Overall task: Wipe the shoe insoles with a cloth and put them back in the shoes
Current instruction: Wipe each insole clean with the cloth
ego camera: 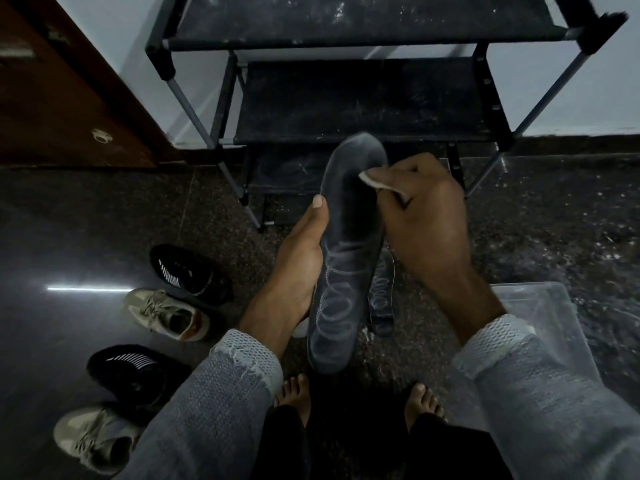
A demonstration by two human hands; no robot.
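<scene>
My left hand [298, 261] grips a dark grey insole [346, 244] from its left edge, thumb on top, and holds it up lengthwise with the toe end pointing away from me. My right hand [426, 220] pinches a small pale cloth [374, 180] and presses it on the insole's upper right part. A second grey insole [382, 299] lies on the floor just under and right of the held one. Two black shoes [188, 273] [133, 370] and two beige sneakers [166, 313] [90, 436] stand on the floor at the left.
A dusty black shoe rack [363, 98] stands straight ahead against the wall. A clear plastic box [540, 323] sits on the floor at the right under my forearm. A brown door [62, 98] is at the upper left. My bare feet [294, 393] are below the insole.
</scene>
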